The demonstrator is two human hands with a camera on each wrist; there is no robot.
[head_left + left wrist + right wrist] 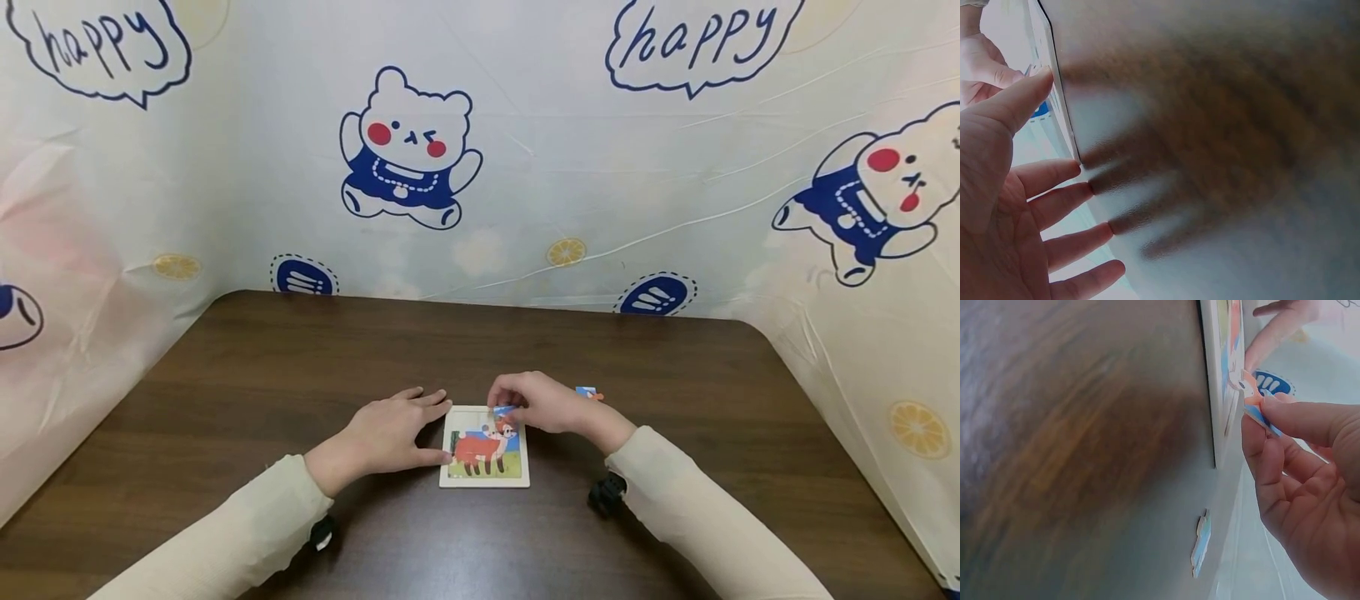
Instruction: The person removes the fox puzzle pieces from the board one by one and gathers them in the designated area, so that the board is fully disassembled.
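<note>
A small jigsaw puzzle in a pale frame (483, 482) lies on the table, showing a red-orange animal on green and blue. My right hand (543, 402) pinches a puzzle piece (1260, 417) between thumb and fingers, over the frame's upper right part. That piece is blue with orange and appears tilted up in the right wrist view. On the frame's left side rests my left hand (386, 433), its thumb at the left edge and its fingers spread toward the upper left corner. Bare tray backing shows at the puzzle's upper left.
Another loose puzzle piece (587, 392), blue and orange, lies on the table just beyond my right wrist. The brown wooden table (480, 550) reaches back to a printed curtain (540, 183) that also stands along both sides.
</note>
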